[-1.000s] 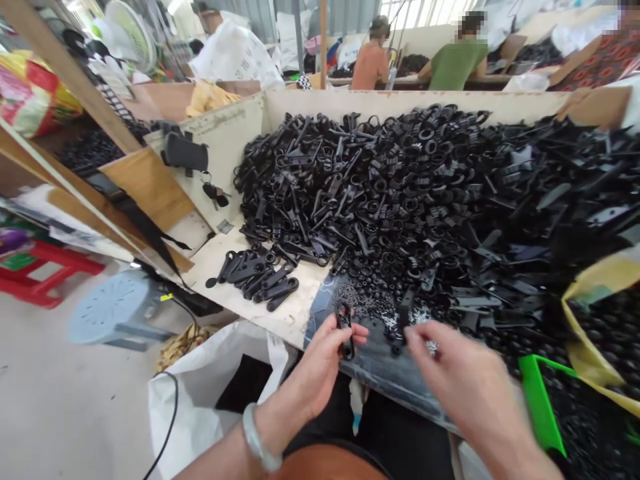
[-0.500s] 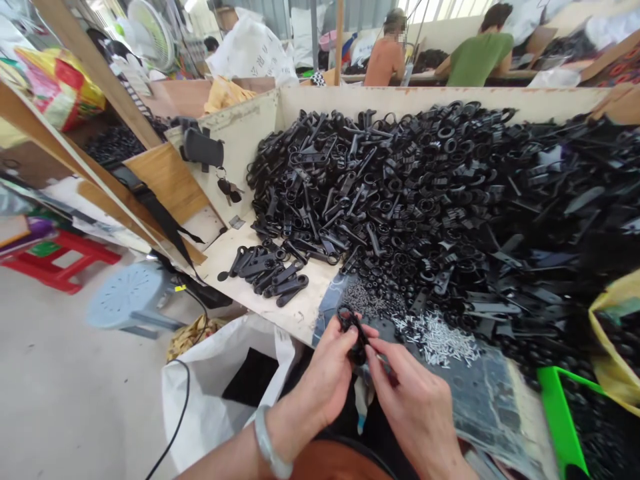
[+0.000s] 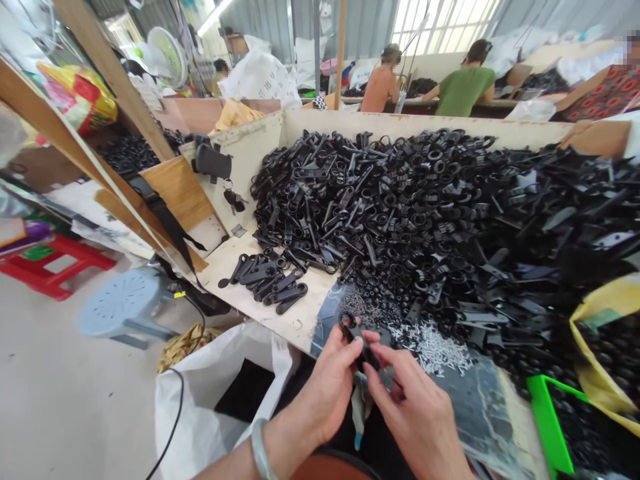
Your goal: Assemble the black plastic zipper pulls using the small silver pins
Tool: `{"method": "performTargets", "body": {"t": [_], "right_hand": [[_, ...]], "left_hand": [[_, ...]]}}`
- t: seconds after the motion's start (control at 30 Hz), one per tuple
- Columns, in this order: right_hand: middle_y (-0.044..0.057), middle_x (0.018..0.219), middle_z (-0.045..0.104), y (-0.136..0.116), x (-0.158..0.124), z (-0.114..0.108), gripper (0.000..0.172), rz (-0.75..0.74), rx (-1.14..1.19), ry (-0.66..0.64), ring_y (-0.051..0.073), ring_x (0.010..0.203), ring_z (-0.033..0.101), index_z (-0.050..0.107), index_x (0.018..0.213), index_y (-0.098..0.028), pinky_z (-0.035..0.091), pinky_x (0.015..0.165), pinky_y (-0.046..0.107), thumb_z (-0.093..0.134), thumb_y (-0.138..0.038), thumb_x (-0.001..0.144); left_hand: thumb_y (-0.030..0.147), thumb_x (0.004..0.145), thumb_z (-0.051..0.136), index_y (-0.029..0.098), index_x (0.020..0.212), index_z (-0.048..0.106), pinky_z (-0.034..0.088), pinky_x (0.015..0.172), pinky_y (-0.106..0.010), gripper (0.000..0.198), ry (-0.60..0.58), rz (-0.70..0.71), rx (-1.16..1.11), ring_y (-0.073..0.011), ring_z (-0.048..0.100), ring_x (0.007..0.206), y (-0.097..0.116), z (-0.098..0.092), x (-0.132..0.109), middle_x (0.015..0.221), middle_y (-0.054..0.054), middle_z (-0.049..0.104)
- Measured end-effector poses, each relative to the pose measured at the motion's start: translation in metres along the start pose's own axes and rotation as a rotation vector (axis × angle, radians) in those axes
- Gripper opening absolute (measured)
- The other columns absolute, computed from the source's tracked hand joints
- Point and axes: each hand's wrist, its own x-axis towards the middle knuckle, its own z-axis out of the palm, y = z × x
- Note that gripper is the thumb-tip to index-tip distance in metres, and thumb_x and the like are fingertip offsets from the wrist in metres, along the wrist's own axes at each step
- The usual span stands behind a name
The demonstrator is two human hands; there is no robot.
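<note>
My left hand [image 3: 333, 377] is closed round a black plastic part with a ring at one end [image 3: 349, 325], its thumb lying on top. The fingers of my right hand [image 3: 413, 393] pinch the lower end of that same part; whether they hold anything smaller is hidden. Just beyond my hands are silver rivet-like pins [image 3: 440, 348] in a loose heap. Small dark pieces [image 3: 365, 310] are scattered beside them. To the left, several black ring-ended parts [image 3: 273, 283] lie in a small pile on the pale board.
A big heap of black plastic parts [image 3: 380, 193] fills the walled bench. A green bin [image 3: 547, 417] and a yellow sack [image 3: 595, 333] stand at the right. Below left hangs a white sack [image 3: 193, 413], near a blue stool [image 3: 123, 300]. Other people sit at the back.
The view has tilted up slightly. Both hands stay on the black part, which now lies flatter; my right fingers have shifted to grip its lower end.
</note>
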Motion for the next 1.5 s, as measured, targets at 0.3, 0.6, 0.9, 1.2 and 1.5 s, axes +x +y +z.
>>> {"method": "performTargets", "body": {"t": [0.3,0.6,0.9,1.2,1.5], "right_hand": [[0.007,0.095,0.074,-0.01,-0.014,0.001,0.023,0.021,0.046,0.035,0.012,0.065,0.072,0.072,0.115,-0.017,0.058,0.062,0.019,0.056,-0.028,0.102],[0.007,0.096,0.075,-0.018,-0.013,0.004,0.022,0.071,0.064,0.11,0.009,0.054,0.064,0.075,0.113,-0.016,0.056,0.055,0.019,0.058,-0.025,0.101],[0.007,0.096,0.075,-0.016,-0.015,0.011,0.024,0.061,0.014,0.114,0.011,0.065,0.07,0.073,0.115,-0.016,0.056,0.06,0.018,0.055,-0.025,0.103],[-0.002,0.075,0.063,0.0,-0.003,-0.004,0.031,0.374,0.298,-0.086,0.011,0.05,0.054,0.073,0.118,-0.023,0.049,0.048,0.022,0.068,-0.041,0.093],[-0.006,0.071,0.055,-0.022,0.021,0.001,0.036,0.584,0.886,-0.479,0.009,0.054,0.056,0.054,0.076,-0.021,0.041,0.048,0.021,0.076,-0.049,0.084]], "left_hand": [[0.034,0.081,0.08,0.02,0.108,0.067,0.044,0.099,-0.033,0.033,0.018,-0.003,0.027,-0.0207,0.064,0.108,-0.005,0.001,-0.003,0.108,-0.006,0.073],[0.052,0.075,0.082,0.018,0.111,0.069,0.05,0.096,-0.035,0.051,0.164,-0.011,0.058,-0.026,0.067,0.111,-0.013,0.007,-0.004,0.112,-0.011,0.073],[0.05,0.085,0.074,0.026,0.12,0.07,0.041,0.115,-0.034,0.043,0.178,0.029,0.138,-0.025,0.054,0.136,-0.025,0.004,-0.006,0.139,-0.009,0.065],[0.052,0.089,0.069,0.018,0.105,0.069,0.042,0.049,-0.019,0.038,0.018,0.047,0.424,-0.0103,0.054,0.059,-0.006,-0.017,0.001,0.075,-0.001,0.064],[0.064,0.082,0.073,0.022,0.117,0.072,0.046,0.049,-0.025,0.055,-0.129,-0.25,0.714,-0.015,0.058,0.056,0.03,-0.049,-0.045,0.07,-0.003,0.067]]}}
